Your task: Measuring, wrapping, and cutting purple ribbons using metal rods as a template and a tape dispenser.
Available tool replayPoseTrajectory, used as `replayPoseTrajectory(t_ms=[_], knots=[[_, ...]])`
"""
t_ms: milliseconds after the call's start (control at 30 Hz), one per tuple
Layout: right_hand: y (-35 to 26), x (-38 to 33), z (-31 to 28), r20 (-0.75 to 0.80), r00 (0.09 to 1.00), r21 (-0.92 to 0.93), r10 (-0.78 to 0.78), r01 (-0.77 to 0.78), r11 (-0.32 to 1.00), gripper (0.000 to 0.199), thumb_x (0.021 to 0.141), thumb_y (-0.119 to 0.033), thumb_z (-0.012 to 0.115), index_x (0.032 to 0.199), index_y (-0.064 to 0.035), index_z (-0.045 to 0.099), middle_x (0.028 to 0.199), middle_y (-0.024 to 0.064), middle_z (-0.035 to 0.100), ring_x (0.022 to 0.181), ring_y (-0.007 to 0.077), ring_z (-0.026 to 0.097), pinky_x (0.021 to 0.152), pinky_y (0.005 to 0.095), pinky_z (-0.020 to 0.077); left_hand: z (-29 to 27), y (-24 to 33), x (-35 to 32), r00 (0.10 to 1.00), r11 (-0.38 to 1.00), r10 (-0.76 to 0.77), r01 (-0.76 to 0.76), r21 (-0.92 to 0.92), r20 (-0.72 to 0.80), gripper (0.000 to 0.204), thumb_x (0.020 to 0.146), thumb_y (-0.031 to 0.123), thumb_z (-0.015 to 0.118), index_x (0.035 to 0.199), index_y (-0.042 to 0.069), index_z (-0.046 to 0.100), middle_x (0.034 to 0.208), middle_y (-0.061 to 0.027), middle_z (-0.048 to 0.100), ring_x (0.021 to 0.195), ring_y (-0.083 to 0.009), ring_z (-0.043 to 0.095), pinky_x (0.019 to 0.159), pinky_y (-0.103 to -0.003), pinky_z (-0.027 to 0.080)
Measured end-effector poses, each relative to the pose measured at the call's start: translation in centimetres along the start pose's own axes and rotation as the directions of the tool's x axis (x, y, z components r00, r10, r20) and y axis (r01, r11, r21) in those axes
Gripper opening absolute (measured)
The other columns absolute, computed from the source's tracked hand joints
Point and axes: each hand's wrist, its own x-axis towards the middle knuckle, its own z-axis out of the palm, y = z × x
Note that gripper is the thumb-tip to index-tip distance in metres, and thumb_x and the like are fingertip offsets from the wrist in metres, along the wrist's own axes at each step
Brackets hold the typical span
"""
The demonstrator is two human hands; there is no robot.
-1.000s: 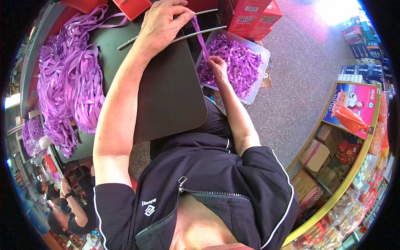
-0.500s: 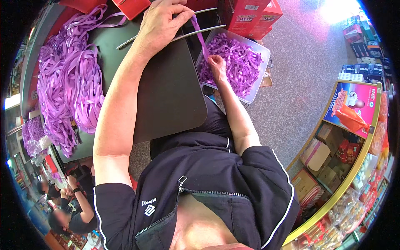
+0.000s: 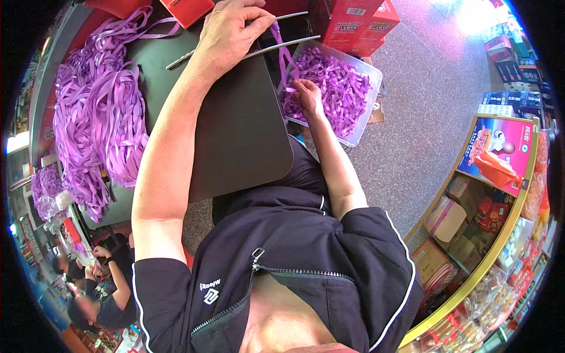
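Observation:
My left hand (image 3: 231, 34) is at the far edge of the dark table, thumb and fingers closed on a strip of purple ribbon (image 3: 281, 47). Two thin metal rods (image 3: 294, 42) stick out beside and beneath this hand, past the table edge. From the left fingertips the ribbon hangs slackly down to my right hand (image 3: 308, 96), which pinches it over a clear plastic bin (image 3: 376, 85). Loose purple ribbon pieces (image 3: 338, 88) fill the bin. How the ribbon passes the rods is partly hidden by my left hand.
A large heap of looped purple ribbon (image 3: 100, 117) lies on the table (image 3: 235, 135) at left. Red boxes (image 3: 359, 26) stand beyond the bin. A glass display case (image 3: 471, 235) is at right. Other people (image 3: 109, 288) sit at lower left.
The ribbon between my hands was nearly straight and now bends in a slack loop. My right hand has shifted very slightly; my left hand has stayed in place.

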Motion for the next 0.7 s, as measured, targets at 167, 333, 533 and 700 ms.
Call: replayPoseTrajectory(t_ms=[167,333,533,700], knots=[[0.3,0.1,-0.3,-0.064,0.949,-0.345,-0.310,0.270,0.899,0.016,0.084,-0.015,0.066,0.093,-0.0031,0.063,0.075,0.0050,0.063,0.067,0.0136,0.058,0.062,0.0274,0.0468,0.0,0.3,0.1,1.000,1.000,-0.003,0.002,-0.020,-0.009,0.026,0.088,0.028,0.061,0.097,0.005,0.070,0.119,-0.0102,0.062,0.114,-0.0257,0.053,0.097,-0.036,0.040],[0.1,-0.9,-0.7,0.022,0.887,-0.517,-0.461,0.405,0.754,0.013,0.086,-0.014,0.064,0.094,-0.0041,0.061,0.079,0.0087,0.065,0.073,0.0175,0.062,0.068,0.0299,0.0491,0.0,0.0,-0.1,1.000,1.000,-0.001,0.001,-0.002,-0.015,0.026,0.089,0.029,0.061,0.097,0.006,0.070,0.119,-0.0102,0.062,0.114,-0.0261,0.053,0.098,-0.036,0.039],[-0.1,-2.1,-1.3,0.187,0.793,-0.509,-0.580,0.583,0.633,0.013,0.087,-0.012,0.062,0.097,-0.0054,0.065,0.087,0.0105,0.065,0.080,0.0221,0.065,0.071,0.0316,0.0498,-0.1,0.3,0.0,1.000,1.000,-0.009,0.009,0.007,-0.003,0.027,0.089,0.030,0.060,0.097,0.006,0.070,0.120,-0.0096,0.061,0.114,-0.0268,0.053,0.098,-0.037,0.039],[-0.2,-2.8,-2.1,0.274,0.750,-0.543,-0.602,0.637,0.547,0.015,0.085,-0.012,0.065,0.099,-0.0051,0.067,0.086,0.0090,0.064,0.078,0.0193,0.063,0.070,0.0296,0.0485,-0.2,0.3,0.0,1.000,1.000,-0.013,0.013,0.020,-0.009,0.028,0.089,0.031,0.060,0.096,0.006,0.070,0.121,-0.0095,0.060,0.115,-0.0270,0.052,0.097,-0.037,0.039]])
